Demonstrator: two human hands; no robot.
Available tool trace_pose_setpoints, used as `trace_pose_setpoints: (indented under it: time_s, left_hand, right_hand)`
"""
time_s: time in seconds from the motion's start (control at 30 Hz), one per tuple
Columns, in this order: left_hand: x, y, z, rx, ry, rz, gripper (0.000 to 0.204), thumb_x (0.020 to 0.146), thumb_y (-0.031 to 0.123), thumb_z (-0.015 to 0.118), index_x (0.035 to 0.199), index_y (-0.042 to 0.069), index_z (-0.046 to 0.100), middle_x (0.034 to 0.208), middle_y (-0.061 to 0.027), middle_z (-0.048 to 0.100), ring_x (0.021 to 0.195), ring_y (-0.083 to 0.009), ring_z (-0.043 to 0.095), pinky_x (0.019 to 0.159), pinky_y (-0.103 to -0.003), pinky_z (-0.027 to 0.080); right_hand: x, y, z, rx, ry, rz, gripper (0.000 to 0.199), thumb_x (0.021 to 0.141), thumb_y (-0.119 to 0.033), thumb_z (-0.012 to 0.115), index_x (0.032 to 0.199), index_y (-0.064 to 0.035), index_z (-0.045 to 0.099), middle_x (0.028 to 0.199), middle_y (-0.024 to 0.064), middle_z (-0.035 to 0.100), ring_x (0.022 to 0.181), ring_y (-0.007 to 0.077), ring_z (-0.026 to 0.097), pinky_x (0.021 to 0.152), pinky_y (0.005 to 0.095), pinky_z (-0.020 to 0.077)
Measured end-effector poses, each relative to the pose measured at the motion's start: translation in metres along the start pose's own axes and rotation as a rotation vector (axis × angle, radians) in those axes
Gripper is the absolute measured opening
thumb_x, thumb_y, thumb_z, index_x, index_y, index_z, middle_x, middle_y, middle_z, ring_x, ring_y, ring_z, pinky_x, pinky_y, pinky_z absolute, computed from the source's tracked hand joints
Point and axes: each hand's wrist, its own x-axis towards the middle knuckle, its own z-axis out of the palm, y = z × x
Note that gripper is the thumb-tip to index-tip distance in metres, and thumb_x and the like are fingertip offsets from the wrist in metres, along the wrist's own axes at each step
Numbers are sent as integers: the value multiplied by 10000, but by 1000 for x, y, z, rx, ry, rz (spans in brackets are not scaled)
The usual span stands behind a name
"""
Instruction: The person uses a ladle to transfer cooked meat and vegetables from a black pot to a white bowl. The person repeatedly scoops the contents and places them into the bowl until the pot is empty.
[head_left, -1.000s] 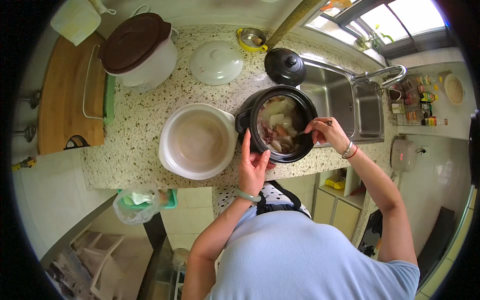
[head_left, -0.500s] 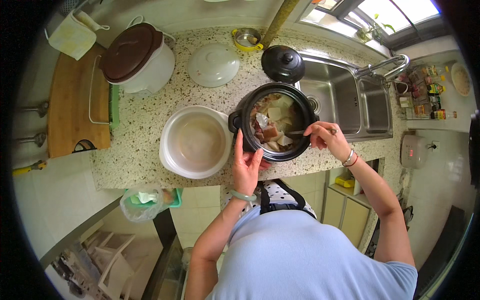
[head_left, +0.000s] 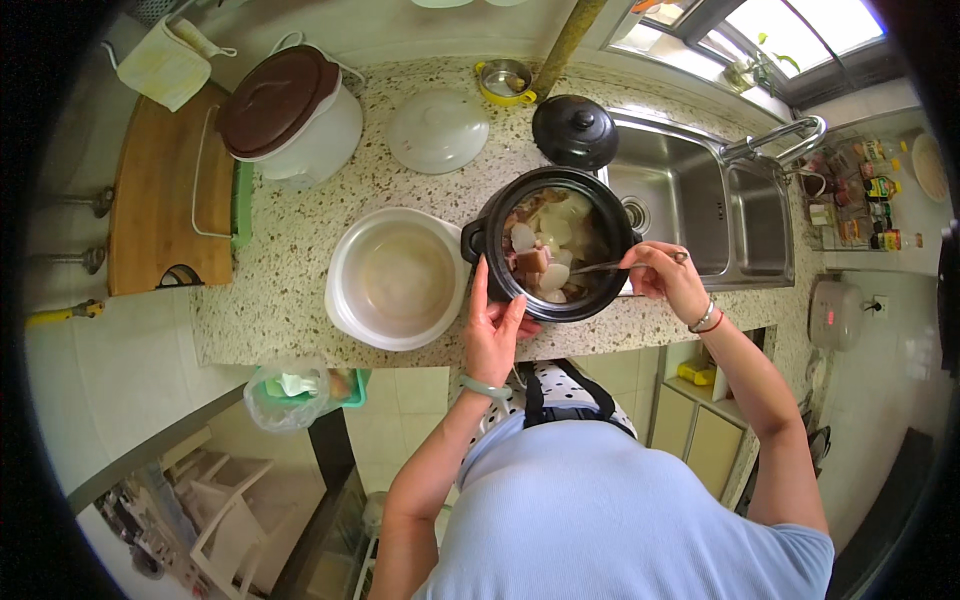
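Your left hand [head_left: 492, 330] sits just below the middle of the frame, fingers straight and together, the palm laid flat against the near left wall of the black pot [head_left: 552, 243]. It grips nothing; it only presses on the pot's side, beside the small lug handle.

Your right hand [head_left: 668, 279] is right of centre, closed in a pinch on the end of a metal spoon [head_left: 590, 267]. The spoon's shaft runs left from your fingers over the rim and into the pot, where its bowl is lost among the food. The pot stands at the front edge of the counter [head_left: 290, 250], centre of the frame, filled with pale chunks and some darker pieces in broth.

Touching the pot on its left is a white bowl [head_left: 398, 280], wide and with only a thin cloudy layer in it. The pot's black lid [head_left: 574, 130] lies just above it, at the edge of the steel sink [head_left: 700, 200], which fills the upper right. A white lid [head_left: 437, 130] rests on the counter in the upper middle, and a white cooker [head_left: 290, 110] with a brown top stands in the upper left, next to a wooden board [head_left: 150, 200].
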Motion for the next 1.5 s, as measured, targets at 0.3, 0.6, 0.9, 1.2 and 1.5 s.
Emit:
trace_pose_setpoints:
  time_s: [0.3,0.6,0.9,1.2,1.5]
  left_hand:
    - [0,3,1,-27,26,-13,741,986,120,593,1574,165,144,835,-91,677,637,-138,654,587,-275,571]
    - [-1,0,-2,-42,67,36,608,996,132,581,1530,119,291,1009,-63,622,797,-99,619,652,-256,571]
    - [-10,16,-6,-121,199,114,448,1064,302,443,1389,0,501,1363,-126,535,1219,-199,531,1006,-349,471]
    - [-13,7,-10,-150,216,48,444,1049,237,494,1431,16,450,1380,-125,520,1235,-200,515,998,-331,466]
    - [47,12,-37,204,253,166,455,992,192,593,1404,40,471,1014,-86,630,754,-114,641,556,-244,533]
  right_hand:
    - [-7,-9,0,-8,12,-30,348,1018,-227,429,933,-5,682,602,60,594,460,52,420,440,208,315]
    - [-18,-32,0,-67,34,-54,341,1010,-228,430,925,-6,675,592,54,579,460,51,424,438,206,311]
    - [-29,-50,3,-20,93,-14,333,998,-266,459,892,-16,652,574,47,554,463,56,439,435,200,282]
    - [-31,-53,6,-5,101,-49,330,1014,-251,451,924,-17,666,594,42,566,454,44,393,424,203,270]
    - [-26,-52,9,-28,118,-7,337,1001,-259,461,884,-23,672,610,42,586,467,54,425,450,201,317]
